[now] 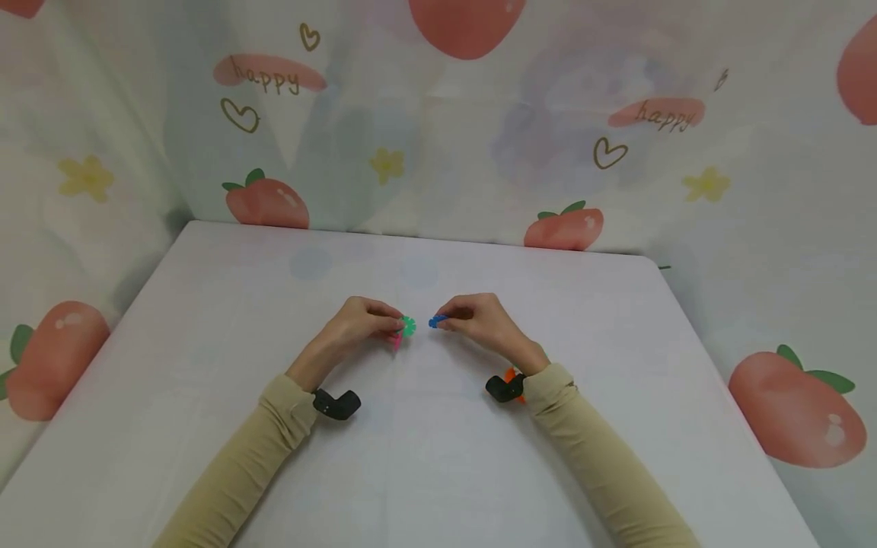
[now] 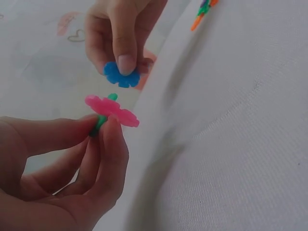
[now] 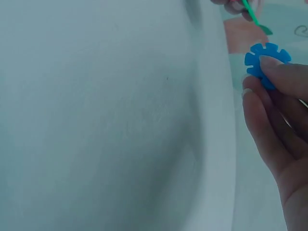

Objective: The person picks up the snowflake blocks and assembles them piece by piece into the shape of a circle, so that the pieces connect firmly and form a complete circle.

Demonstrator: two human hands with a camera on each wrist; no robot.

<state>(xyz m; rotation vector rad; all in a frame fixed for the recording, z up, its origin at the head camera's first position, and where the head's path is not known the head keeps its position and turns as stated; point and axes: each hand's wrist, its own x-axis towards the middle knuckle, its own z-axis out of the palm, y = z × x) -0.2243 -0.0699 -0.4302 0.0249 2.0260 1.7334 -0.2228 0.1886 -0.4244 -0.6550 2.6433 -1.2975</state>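
Observation:
My left hand [image 1: 358, 326] pinches two joined plastic snowflake discs between thumb and fingers. One is a green disc [image 1: 409, 326], the other a pink disc [image 2: 111, 109] set crosswise to it. In my right hand [image 1: 485, 323], thumb and fingertips grip a blue snowflake disc [image 3: 263, 60] with notches round its rim. The blue disc is held just apart from the joined pair, with a small gap between them in the head view. In the left wrist view the blue disc [image 2: 121, 75] appears above the pink one.
Partly hidden behind the right wrist camera [image 1: 505, 388], an orange piece [image 1: 510, 374] lies on the white table [image 1: 438, 472]. The left wrist view shows it as a cluster with orange, green and purple parts [image 2: 204, 10]. A fruit-patterned curtain [image 1: 445, 152] hangs behind the table.

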